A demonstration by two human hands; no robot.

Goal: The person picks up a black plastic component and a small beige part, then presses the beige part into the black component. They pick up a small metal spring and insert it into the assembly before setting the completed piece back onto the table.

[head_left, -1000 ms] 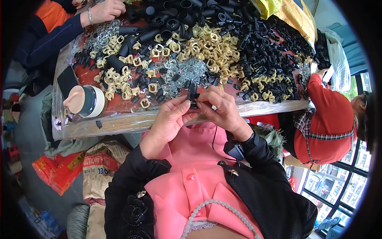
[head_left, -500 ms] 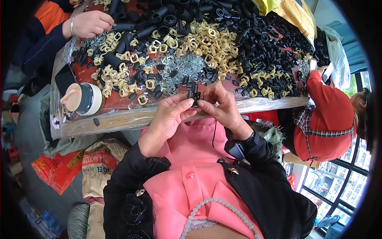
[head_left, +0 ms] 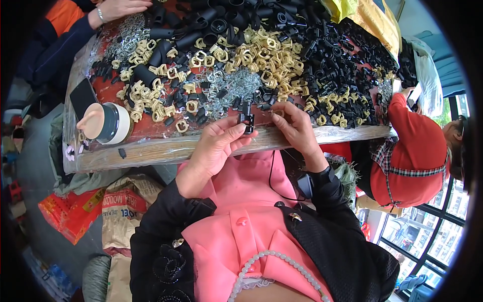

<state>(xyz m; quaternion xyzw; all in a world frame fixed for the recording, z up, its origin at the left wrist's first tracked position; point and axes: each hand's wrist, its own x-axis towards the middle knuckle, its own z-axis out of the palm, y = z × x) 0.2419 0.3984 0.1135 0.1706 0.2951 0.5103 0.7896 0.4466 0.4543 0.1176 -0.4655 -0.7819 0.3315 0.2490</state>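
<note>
Over the table's near edge, my left hand point(head_left: 215, 147) pinches a small black plastic part point(head_left: 246, 120) between thumb and fingers, with its narrow end pointing away from me. To the right and apart from that part, my right hand point(head_left: 298, 132) has thumb and forefinger drawn together; whatever may be between them is too small to make out. Just beyond my hands lie a heap of thin metal springs or clips point(head_left: 236, 85) and a large pile of cream plastic pieces point(head_left: 266, 58). Small black pieces are scattered among them.
Black tubular parts point(head_left: 241, 20) cover the far side, and small black parts point(head_left: 327, 60) the right. A lidded jar point(head_left: 114, 123) and a phone point(head_left: 83, 98) stand at the left. A co-worker's hand point(head_left: 121, 7) is at the far left; a red-clad person point(head_left: 417, 151) works at right.
My right hand has left the black part and moved to the right. My left hand still holds the part in nearly the same place. The co-worker's hand at far left has moved farther away.
</note>
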